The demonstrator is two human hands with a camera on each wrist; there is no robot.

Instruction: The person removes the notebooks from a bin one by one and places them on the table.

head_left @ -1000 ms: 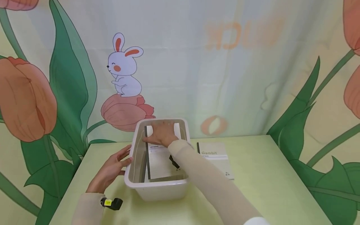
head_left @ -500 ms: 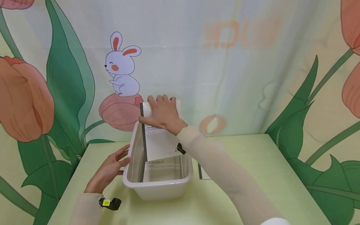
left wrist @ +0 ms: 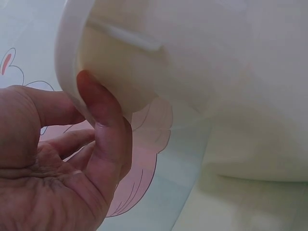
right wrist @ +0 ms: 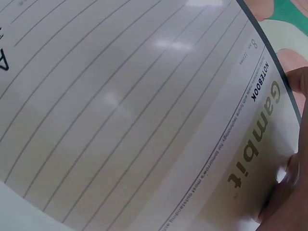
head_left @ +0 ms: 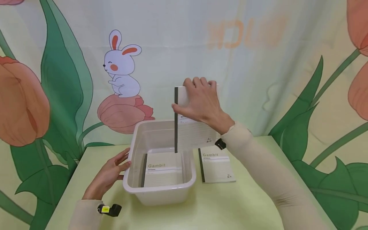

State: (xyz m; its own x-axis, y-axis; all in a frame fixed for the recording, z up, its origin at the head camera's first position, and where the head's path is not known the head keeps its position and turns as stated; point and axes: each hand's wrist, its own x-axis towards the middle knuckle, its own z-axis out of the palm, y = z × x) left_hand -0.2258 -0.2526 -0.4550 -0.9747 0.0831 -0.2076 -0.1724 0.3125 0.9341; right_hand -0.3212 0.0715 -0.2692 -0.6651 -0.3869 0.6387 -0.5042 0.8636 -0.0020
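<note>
My right hand point(head_left: 202, 103) grips a notebook point(head_left: 191, 135) by its upper part, fingers over the top edge and thumb at the dark spine. It is raised nearly upright above the basin's right rim. The right wrist view shows its lined cover point(right wrist: 120, 110), printed "Gambit" and "NOTEBOOK". My left hand point(head_left: 110, 172) holds the left rim of a white plastic basin point(head_left: 161, 190); in the left wrist view its fingers point(left wrist: 103, 110) curl at the rim. Inside the basin lies another Gambit notebook point(head_left: 164, 175).
On the light green table point(head_left: 244, 204), right of the basin, lies a further Gambit notebook point(head_left: 217, 169). Behind the table hangs a curtain point(head_left: 178, 48) printed with a rabbit and tulips, close to the table's back edge.
My right hand has lifted the notebook up out of the basin and carried it to the right. This uncovers the notebook left inside. My left hand stays at the rim.
</note>
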